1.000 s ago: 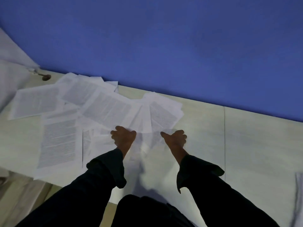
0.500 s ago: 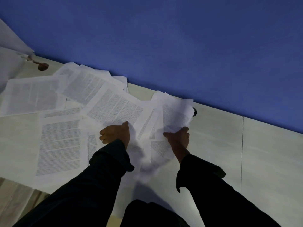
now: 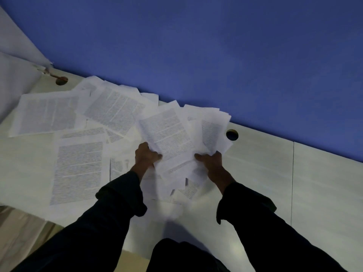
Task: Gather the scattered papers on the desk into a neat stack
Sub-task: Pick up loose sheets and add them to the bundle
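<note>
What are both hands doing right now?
Left hand: gripping the left edge of the gathered bundle of papers.
Right hand: gripping the bundle's right edge.

We reach both arms forward from the bottom of the view, each in a dark long sleeve with the cuff turned back at the wrist. Our left hand (image 3: 146,157) sits a little left of centre, its back toward us, fingers curled and thumb pointing right, gripping the left edge of a bundle of papers (image 3: 172,138). Our right hand (image 3: 213,160) is level with it and well apart, wrist bent slightly inward, thumb stretched left and fingers curled under the right edge of the same bundle. Both forearms angle inward toward the hands, bare only at the wrists.
</note>
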A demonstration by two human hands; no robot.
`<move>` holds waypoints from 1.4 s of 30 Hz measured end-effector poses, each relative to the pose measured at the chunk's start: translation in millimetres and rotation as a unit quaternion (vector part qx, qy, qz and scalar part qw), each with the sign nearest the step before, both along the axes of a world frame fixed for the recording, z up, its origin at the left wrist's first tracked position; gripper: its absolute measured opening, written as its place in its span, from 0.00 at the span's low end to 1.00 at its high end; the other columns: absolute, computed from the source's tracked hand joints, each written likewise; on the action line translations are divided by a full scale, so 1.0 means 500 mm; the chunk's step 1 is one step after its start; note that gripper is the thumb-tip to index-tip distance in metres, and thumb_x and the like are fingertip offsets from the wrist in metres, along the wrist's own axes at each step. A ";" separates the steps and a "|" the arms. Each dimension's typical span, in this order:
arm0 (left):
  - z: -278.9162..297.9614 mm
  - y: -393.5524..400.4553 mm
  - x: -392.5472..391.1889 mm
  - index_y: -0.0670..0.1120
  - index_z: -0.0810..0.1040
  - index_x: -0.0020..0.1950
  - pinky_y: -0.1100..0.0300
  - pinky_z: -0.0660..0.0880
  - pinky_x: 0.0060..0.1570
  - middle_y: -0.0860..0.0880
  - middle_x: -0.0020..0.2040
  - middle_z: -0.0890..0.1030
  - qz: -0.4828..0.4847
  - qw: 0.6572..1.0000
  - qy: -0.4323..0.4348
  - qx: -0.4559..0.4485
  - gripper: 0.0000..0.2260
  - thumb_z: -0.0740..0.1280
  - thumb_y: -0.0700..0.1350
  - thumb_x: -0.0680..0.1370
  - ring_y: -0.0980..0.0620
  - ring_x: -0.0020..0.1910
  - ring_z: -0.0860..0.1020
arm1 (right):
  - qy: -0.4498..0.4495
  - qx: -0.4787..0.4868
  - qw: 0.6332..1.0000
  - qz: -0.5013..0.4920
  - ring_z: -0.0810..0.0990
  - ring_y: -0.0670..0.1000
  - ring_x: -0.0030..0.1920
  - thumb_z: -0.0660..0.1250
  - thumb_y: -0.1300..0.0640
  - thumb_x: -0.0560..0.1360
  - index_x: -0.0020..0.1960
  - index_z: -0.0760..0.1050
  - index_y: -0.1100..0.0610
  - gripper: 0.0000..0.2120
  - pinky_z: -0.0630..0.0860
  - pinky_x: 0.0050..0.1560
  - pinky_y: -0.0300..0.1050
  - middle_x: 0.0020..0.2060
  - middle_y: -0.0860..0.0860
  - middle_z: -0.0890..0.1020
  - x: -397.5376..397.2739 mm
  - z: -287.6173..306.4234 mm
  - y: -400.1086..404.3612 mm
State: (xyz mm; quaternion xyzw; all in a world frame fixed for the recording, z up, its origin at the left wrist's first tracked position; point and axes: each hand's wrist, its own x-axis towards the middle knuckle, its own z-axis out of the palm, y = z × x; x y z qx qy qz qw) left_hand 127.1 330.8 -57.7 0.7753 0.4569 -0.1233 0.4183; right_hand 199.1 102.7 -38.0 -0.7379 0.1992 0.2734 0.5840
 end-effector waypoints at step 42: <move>-0.006 -0.358 -0.115 0.42 0.72 0.39 0.52 0.78 0.50 0.42 0.48 0.80 0.074 0.994 -0.067 -0.054 0.16 0.80 0.35 0.69 0.42 0.51 0.81 | 0.013 -0.118 0.987 -0.113 0.81 0.61 0.55 0.76 0.61 0.72 0.55 0.80 0.63 0.13 0.78 0.60 0.56 0.59 0.61 0.84 -0.197 -0.021 -0.513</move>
